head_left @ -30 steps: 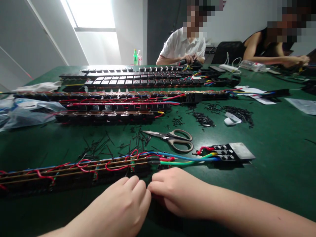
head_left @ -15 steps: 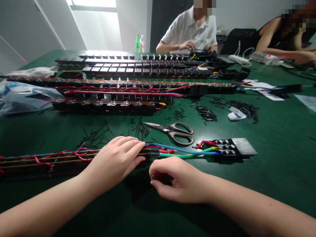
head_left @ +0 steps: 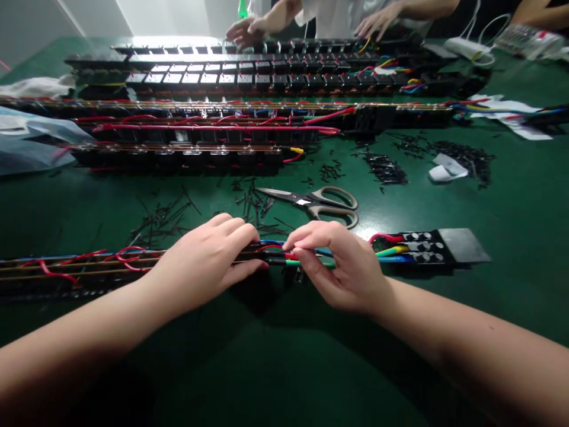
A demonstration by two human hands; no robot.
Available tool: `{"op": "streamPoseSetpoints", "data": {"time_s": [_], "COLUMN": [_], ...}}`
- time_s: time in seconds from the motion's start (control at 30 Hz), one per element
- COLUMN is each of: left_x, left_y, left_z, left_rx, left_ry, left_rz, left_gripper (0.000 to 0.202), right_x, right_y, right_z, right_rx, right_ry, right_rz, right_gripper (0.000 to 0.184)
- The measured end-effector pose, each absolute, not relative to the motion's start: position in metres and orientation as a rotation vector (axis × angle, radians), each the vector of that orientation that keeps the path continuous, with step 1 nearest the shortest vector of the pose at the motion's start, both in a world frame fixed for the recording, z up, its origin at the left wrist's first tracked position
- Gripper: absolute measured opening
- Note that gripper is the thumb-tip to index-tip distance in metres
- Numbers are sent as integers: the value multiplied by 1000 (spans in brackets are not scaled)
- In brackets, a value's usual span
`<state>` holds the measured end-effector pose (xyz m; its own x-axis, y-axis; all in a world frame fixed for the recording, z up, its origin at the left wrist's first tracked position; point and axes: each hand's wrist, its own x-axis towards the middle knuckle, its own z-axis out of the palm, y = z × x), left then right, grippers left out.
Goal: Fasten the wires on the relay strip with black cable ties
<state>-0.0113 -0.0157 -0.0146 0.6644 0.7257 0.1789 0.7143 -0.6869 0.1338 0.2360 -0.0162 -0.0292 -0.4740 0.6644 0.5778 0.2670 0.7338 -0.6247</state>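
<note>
A long black strip point(head_left: 53, 292) with brass rods and red and blue wires along it lies across the table in front of me. My left hand point(head_left: 213, 252) is closed around its right end, fingers over the top and thumb at the near side. Beside it, my right hand point(head_left: 344, 267) pinches thumb and fingers together over the wire bundle; whatever lies between the fingertips is too small to make out. Green, blue and red wires run under the right hand to a black terminal block point(head_left: 424, 248) with a flat silvery end point(head_left: 464, 245).
Grey-handled scissors point(head_left: 331, 204) lie just beyond my hands. Loose black cable ties point(head_left: 166, 216) are scattered to their left, more pieces point(head_left: 386, 168) to the right. Several similar strips point(head_left: 186, 157) fill the far side, where a co-worker's hands point(head_left: 246, 31) reach over them.
My right hand has lifted from beside the strip's near side onto the wires, its fingertips now pinched. My left hand stays on the strip. The view has tipped down; the co-worker's hands have spread apart.
</note>
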Motion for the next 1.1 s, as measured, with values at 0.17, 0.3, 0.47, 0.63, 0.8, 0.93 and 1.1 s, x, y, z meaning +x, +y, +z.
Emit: {"op": "streamPoseSetpoints", "data": {"time_s": [0.17,0.3,0.47,0.63,0.8,0.93,1.1], "left_x": [-11,-11,-10,-9,-8,-8,-8], "left_y": [-17,-16,-14,-13,-14,-16,-17], "left_z": [-16,-15,-9,-4,-5,-5,-6], "left_rx": [2723,2577,2350,2246,2329,2404,2405], "left_ry": [1203,1244,1290,1288,1246,1236,1257], "left_rz": [297,351,363,343,353,341,308], "left_gripper": [28,26,28,30,34,35,33], "right_x": [237,240,238,234,233,233,232], "right_y": [-18,-18,-14,-9,-8,-7,-4], "right_z": [-27,-23,-25,-26,-23,-24,-26], "right_rx": [-649,-614,-526,-438,-509,-545,-509], "right_ry": [-2109,-2167,-2283,-2397,-2450,-2443,-2424], "right_rz": [472,388,302,149,83,107,150], "right_gripper": [16,19,18,12,14,14,13]}}
